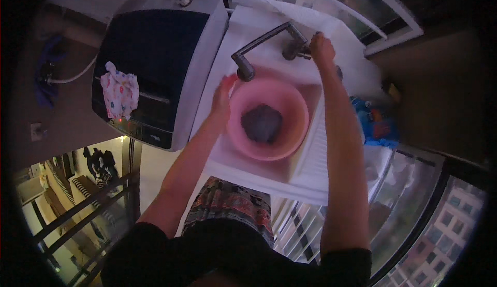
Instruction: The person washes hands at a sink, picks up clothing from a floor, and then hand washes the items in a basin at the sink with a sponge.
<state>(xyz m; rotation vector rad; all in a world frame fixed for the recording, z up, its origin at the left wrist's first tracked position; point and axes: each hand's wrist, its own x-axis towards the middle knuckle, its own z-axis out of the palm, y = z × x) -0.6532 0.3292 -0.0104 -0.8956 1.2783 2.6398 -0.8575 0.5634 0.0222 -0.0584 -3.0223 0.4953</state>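
Observation:
A round pink basin (298,131) sits in the sink, tilted slightly by its look, with a dark grey bundle of cloth (262,123) at its bottom. At the basin's left rim is my left hand (223,96), closed against the edge just below the faucet spout; its fingers are partly hidden and dim. My right hand (322,49) reaches farther back and is closed on the faucet handle (306,55), right of the faucet body. The bent metal faucet (264,40) angles left, its spout end over the basin's far left rim. Whether water runs cannot be made out.
Left of the sink stands a washing machine (155,54) with a dark lid, a floral cloth (120,91) lying on it. A ribbed washboard surface (317,147) flanks the basin on the right. Beyond it is a blue package (374,124). Window frames (385,43) rise behind.

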